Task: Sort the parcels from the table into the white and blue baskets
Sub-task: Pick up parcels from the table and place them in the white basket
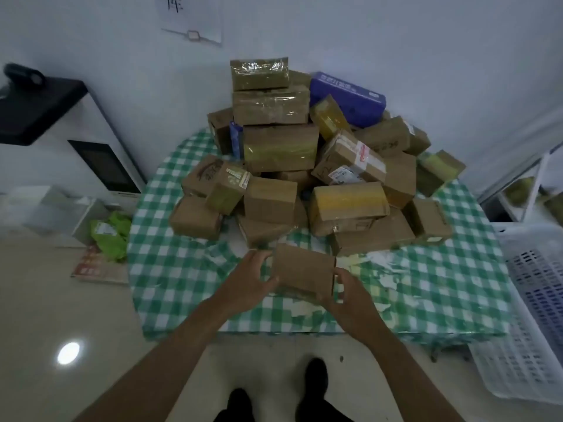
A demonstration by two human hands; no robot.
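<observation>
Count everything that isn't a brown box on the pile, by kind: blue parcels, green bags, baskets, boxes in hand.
Blue parcels: 2, one at the back, one left of the stack
Green bag, on the floor: 1
White basket: 1
Box held by left hand and right hand: 1
Total: 5

Bare forearms, no sleeves showing; black shoes (315, 376) (one partly hidden) and dark trousers (323, 417) below.
</observation>
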